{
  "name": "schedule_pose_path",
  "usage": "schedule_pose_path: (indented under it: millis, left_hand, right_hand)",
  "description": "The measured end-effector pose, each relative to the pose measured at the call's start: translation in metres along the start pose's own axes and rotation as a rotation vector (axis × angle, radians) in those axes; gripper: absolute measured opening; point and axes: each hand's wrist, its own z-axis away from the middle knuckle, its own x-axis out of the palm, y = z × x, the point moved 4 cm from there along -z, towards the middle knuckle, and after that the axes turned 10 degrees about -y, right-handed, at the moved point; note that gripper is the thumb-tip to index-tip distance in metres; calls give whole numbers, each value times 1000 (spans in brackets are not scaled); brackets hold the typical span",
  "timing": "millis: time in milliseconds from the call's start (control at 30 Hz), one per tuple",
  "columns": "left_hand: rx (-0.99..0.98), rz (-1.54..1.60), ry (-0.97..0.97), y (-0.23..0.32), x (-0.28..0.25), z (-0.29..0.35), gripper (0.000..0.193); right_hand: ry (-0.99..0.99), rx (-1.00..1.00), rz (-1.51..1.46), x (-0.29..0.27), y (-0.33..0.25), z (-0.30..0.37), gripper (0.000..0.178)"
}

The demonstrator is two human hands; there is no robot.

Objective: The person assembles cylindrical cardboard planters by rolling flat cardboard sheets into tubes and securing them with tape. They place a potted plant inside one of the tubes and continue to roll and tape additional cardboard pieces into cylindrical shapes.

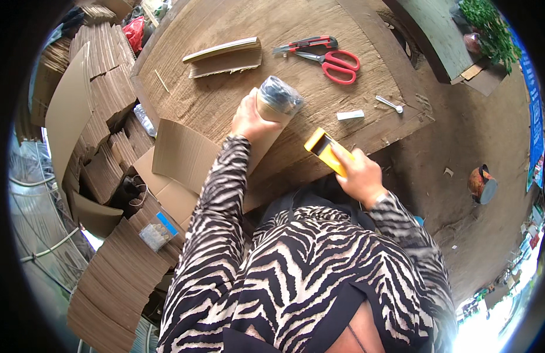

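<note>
The wooden tabletop [307, 20] spreads across twelve o'clock, with cardboard stacks [110, 44] at ten. A loose cardboard sheet [187, 154] stands between nine and ten, beside the left sleeve. At twelve, over the tabletop, the left hand [252, 120] holds a cardboard-wrapped bundle [279, 101], fingers curled round its side; clear plastic over something dark shows at its far end. A folded cardboard piece [225, 57] lies at eleven, red-handled scissors [322, 59] at one. At two, the right hand [363, 176] has its fingers closed round a yellow tool [327, 157], perhaps a dispenser, though blur obscures it. A red-and-black knife [310, 43] touches the scissors; a slim white stick [391, 105] lies at two, a white strip [350, 115] nearer one.
</note>
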Motion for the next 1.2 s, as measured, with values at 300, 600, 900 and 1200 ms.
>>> schedule_pose_path:
  millis: [300, 600, 900, 1200]
  left_hand:
    - [37, 353, -35, -72, -82, -40, 104]
    - [-39, 11, 84, -40, -71, -32, 118]
    - [115, 251, -140, -97, -92, -74, 122]
    - [228, 456, -296, -107, -103, -92, 116]
  right_hand:
    - [9, -16, -5, 18, -50, -145, 68]
    - [-16, -123, -11, -16, -65, -116, 78]
    - [-201, 21, 142, -6, -47, -130, 75]
    - [-402, 106, 233, 17, -79, -253, 42]
